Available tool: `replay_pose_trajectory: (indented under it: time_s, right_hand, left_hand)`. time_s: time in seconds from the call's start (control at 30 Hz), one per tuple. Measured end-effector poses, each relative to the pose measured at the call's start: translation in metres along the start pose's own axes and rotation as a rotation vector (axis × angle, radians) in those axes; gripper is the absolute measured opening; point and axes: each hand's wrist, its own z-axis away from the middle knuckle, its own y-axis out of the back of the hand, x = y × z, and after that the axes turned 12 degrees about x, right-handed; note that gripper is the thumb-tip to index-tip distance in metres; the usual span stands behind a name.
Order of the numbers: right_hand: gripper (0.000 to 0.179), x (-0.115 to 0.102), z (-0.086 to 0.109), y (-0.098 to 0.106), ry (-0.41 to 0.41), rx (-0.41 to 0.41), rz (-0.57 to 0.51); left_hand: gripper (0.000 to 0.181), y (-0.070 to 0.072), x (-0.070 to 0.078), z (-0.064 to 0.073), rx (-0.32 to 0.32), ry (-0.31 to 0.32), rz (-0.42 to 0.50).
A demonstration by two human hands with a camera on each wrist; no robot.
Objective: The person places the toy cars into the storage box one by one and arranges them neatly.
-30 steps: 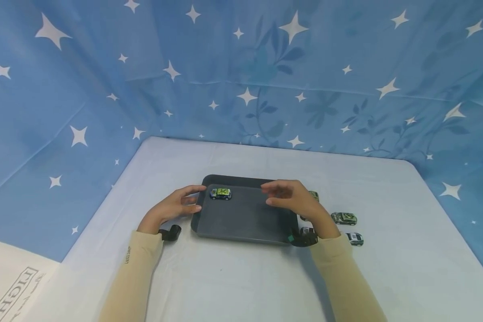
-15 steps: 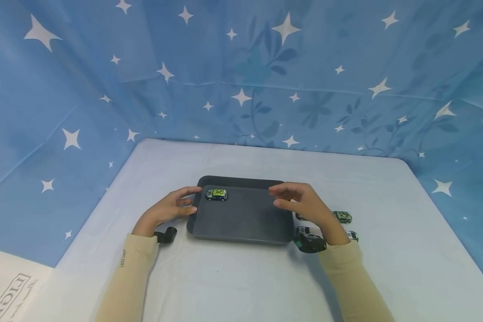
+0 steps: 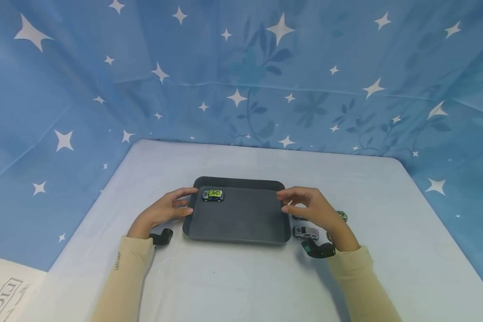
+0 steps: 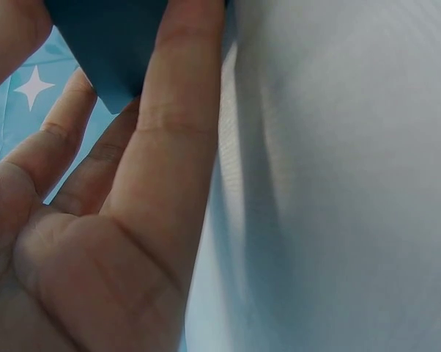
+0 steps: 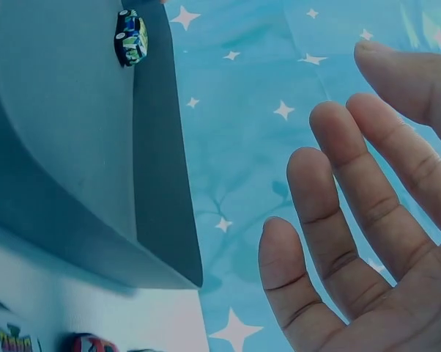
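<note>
A grey tray [image 3: 239,219] lies on the white table [image 3: 233,286], and inside it a toy car with a yellow-green roof [image 3: 213,196] stands near the far left corner. The left hand [image 3: 161,211] is loose, its extended fingers at the tray's left rim, contact hard to tell. The right hand [image 3: 315,208], likewise released, has relaxed fingers by the right rim, with a silver car [image 3: 306,232] just right of the tray's near end.

Left hand [image 3: 159,212] and right hand [image 3: 311,208] face inward, fingers [image 5: 370,183] loosely extended
</note>
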Motion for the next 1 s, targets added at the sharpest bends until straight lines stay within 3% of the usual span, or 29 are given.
replay_pose_trajectory:
  time_s: [1.0]
  right_hand:
    - [0.030,0.002,0.039,0.038,0.004,0.085,0.137]
  left_hand:
    - [0.073,0.000,0.000,0.000,-0.009,-0.008,0.002]
